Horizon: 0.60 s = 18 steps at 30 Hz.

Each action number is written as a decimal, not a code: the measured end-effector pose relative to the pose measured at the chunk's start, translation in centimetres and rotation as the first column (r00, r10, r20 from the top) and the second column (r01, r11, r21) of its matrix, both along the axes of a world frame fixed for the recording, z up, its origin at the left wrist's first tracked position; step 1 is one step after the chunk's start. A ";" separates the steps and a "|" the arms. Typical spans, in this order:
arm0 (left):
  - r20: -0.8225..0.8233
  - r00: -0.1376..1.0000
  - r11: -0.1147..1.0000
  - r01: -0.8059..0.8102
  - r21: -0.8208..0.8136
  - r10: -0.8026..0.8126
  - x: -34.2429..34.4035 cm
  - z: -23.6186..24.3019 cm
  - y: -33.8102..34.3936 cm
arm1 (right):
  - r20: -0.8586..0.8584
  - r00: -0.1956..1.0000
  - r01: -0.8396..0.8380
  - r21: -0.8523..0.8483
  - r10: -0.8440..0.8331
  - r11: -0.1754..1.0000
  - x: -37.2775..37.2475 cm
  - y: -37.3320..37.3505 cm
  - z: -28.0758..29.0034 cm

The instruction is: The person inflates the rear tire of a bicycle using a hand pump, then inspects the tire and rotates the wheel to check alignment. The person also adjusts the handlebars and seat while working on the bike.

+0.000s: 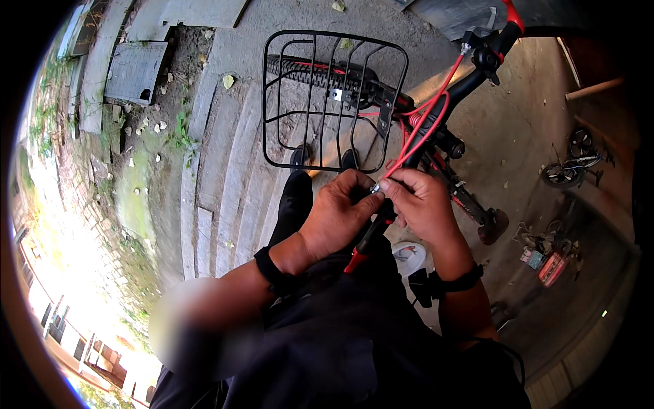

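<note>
A bicycle handlebar [466, 84] crosses in front of me, with red grip ends and a black wire basket [308, 112] mounted ahead of it. Red brake cables [436, 108] run from the far lever down toward the near half of the bar. My left hand [334, 213] is closed, thumb and index finger pinching a small silver cable fitting [375, 188]. Right beside it, my right hand [424, 204] pinches the red cable just above that fitting. Both hands hide part of the near brake lever and bar. Below them the near grip [356, 259] shows its red end.
The knobby front tyre [293, 67] shows behind the basket. A white bucket [409, 258] stands by my right forearm. Farther right are a small bicycle [569, 169] and a red box-like object [552, 268] among clutter. Planks and stone slabs [235, 184] lie left.
</note>
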<state>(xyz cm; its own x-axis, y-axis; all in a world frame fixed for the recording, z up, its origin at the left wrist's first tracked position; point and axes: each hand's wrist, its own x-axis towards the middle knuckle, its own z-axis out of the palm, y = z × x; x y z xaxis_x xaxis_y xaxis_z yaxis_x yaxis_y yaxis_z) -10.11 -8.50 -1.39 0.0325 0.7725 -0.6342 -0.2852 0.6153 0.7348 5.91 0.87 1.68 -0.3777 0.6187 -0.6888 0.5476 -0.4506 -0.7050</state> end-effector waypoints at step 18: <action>-0.145 0.989 0.999 0.003 0.050 0.004 0.3 -1.2 -0.3 | 0.018 1.000 -0.023 0.001 0.023 1.000 -0.4 0.2 0.5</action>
